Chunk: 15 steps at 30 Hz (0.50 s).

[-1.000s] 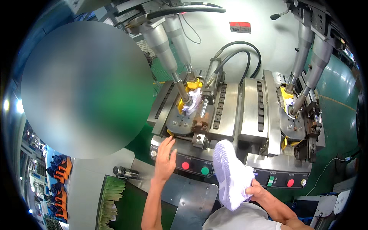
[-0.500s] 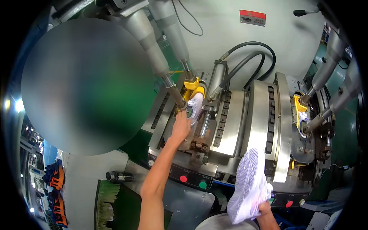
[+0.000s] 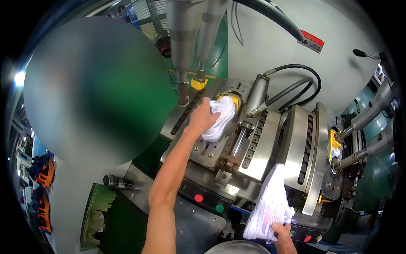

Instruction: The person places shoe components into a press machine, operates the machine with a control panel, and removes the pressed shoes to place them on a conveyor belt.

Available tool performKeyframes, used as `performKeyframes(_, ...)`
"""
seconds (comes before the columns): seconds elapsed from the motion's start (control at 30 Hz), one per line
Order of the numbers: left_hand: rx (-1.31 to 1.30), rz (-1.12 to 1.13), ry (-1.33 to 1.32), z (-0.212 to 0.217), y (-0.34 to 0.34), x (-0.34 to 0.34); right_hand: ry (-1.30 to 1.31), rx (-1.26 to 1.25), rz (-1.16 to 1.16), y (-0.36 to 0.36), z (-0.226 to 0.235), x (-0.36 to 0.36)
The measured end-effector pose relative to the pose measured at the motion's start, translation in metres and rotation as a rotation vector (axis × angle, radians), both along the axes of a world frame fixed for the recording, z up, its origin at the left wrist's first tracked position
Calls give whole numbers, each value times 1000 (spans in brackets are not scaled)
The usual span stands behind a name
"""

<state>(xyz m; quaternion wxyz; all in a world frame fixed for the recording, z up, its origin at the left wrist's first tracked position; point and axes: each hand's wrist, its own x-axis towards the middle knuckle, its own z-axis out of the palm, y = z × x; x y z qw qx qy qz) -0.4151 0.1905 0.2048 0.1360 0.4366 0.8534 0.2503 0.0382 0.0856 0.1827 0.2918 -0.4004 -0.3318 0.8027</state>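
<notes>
My left hand (image 3: 204, 116) grips a white sneaker (image 3: 223, 118) at its laced side, over the metal plate of the machine's left station. That sneaker is tilted, and its far end is beside a yellow pad (image 3: 235, 101). Above and left of it stand the press rods, one ending in a yellow block (image 3: 198, 84), apart from the shoe. In front of the machine, my right hand (image 3: 284, 238) holds a second sneaker (image 3: 270, 211), white with a lavender tint, by its lower right part, the other end pointing up. The thumb lies over this shoe; the other fingers are partly hidden.
At the right station, another shoe (image 3: 336, 153) sits under two press rods (image 3: 372, 146). Red button (image 3: 198, 198) and green button (image 3: 219, 208) line the front panel. Black hoses (image 3: 302, 70) arch behind. A dark cylinder (image 3: 118, 182) and orange-and-dark shoes (image 3: 44, 171) are at left.
The left station's press rods have come up off the shoe there. My left hand now grips that shoe and has tilted it. In my right hand, the other sneaker has turned from sole to side.
</notes>
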Motion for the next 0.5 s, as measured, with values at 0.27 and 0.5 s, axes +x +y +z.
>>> performKeyframes(0.27, 649, 256, -170, -7, -285, 82, 78, 51, 175, 93, 17, -246)
performKeyframes(0.5, 223, 696, -225, -130, -472, 195, -715, 452, -12, 247, -118, -407)
